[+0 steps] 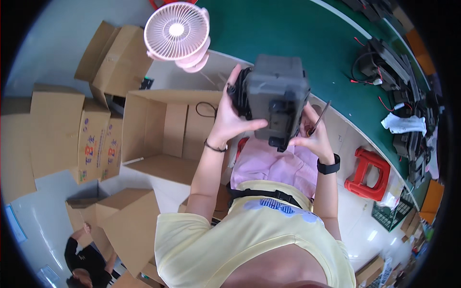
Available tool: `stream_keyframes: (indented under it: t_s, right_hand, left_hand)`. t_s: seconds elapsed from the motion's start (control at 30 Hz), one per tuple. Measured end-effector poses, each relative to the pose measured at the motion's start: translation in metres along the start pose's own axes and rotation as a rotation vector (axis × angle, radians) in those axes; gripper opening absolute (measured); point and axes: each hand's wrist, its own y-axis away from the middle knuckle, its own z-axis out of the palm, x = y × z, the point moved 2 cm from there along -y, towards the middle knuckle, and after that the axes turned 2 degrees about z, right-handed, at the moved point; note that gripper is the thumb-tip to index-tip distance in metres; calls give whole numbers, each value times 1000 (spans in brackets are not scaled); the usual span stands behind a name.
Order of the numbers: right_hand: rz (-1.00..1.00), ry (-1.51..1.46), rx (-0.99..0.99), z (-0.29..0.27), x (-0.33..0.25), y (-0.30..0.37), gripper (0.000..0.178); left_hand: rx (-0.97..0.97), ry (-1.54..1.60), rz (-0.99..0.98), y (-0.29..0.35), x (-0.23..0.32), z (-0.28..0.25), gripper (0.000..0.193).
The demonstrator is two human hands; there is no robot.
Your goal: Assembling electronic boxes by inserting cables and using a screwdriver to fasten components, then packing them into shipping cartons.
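Observation:
A dark grey plastic case (pixel 276 79) with black latches on its side is held up in front of me, over the near edge of the green table. My left hand (pixel 230 115) grips its left side, thumb across the lower face. A bundle of coiled black cable (pixel 241 93) is pressed between that hand and the case. My right hand (pixel 314 137) closes on the lower right side of the case. A thin pointed tool (pixel 321 117) with a metal shaft sticks up from the right hand; its handle is mostly hidden.
An open cardboard box (pixel 168 158) stands left of my arms, with a black cable loop inside. A pink fan (pixel 176 31) is at the table edge. More grey cases (pixel 382 62) line the far right of the green table (pixel 288 29). A red stool (pixel 369 174) stands right; another person (pixel 86 257) works lower left.

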Motion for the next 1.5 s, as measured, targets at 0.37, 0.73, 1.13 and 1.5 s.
stream_keyframes:
  t_s: [0.37,0.73,1.13,1.5]
  right_hand:
    - [-208,461,336,2,-16,-93,32]
    - [177,1067,259,-2,5,-127,57]
    - [312,1135,206,-22,5,-117,53]
    - [418,1275,283,-38,-1,-106,53]
  left_hand:
    - [927,-236,-134,207,-5,-136,114]
    - [565,-1245,-1235,294,-228,-305,109]
    - [331,-1405,-1204,373,-379,-245,89]
    - [340,-1261,-1361,375,-390,-253,82]
